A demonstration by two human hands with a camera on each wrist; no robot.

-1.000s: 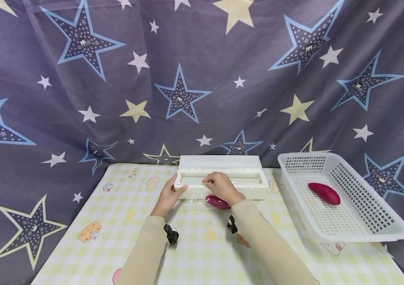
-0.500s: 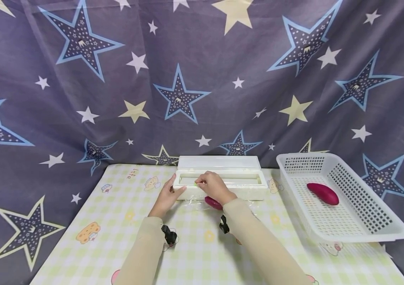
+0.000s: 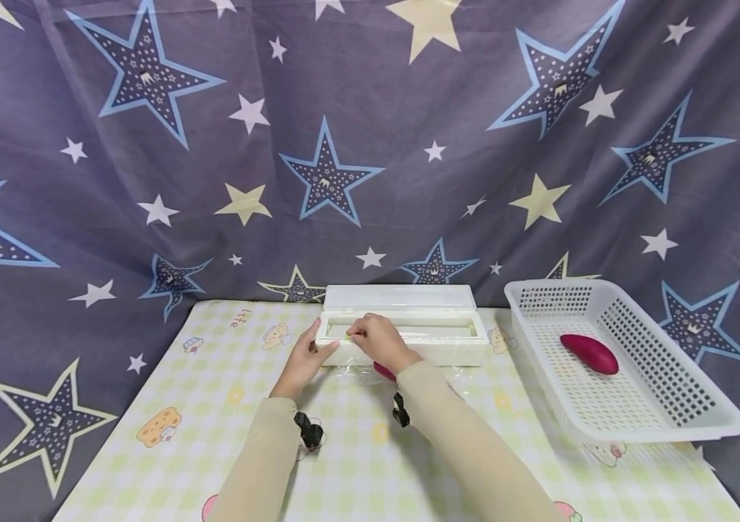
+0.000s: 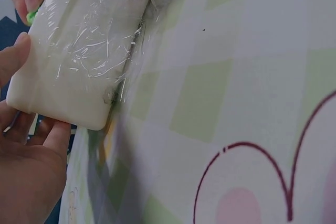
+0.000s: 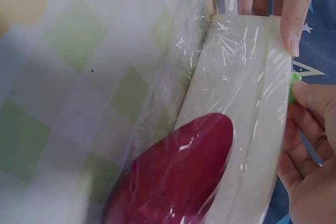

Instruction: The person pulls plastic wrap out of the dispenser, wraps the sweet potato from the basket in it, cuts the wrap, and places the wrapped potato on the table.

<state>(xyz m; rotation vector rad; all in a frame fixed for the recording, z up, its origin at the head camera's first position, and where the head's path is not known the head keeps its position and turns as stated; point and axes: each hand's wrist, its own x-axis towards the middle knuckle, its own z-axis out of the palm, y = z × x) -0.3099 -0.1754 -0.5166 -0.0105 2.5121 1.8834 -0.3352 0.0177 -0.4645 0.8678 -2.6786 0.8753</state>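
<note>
A white cling film dispenser box (image 3: 438,354) sits at the back of the table, its lid (image 3: 401,297) raised. My left hand (image 3: 301,366) grips its left end, thumb on the front edge and fingers behind. Between right thumb and index finger, my right hand (image 3: 383,342) pinches a small green slide cutter (image 5: 295,86) on the box's edge, near the left end. Clear film (image 4: 100,40) hangs over the box front onto the table. Under that film lies a smooth magenta, eggplant-shaped vegetable (image 5: 184,166), mostly hidden by the right wrist in the head view.
To the right stands a white perforated plastic basket (image 3: 670,428) with another magenta eggplant-shaped vegetable (image 3: 590,354) inside. A checked cloth (image 3: 344,464) covers the table. Directly behind the box hangs a starry curtain (image 3: 370,203).
My right hand has slid left along the box edge with the green cutter, towards my left hand. The left hand keeps its grip on the box end.
</note>
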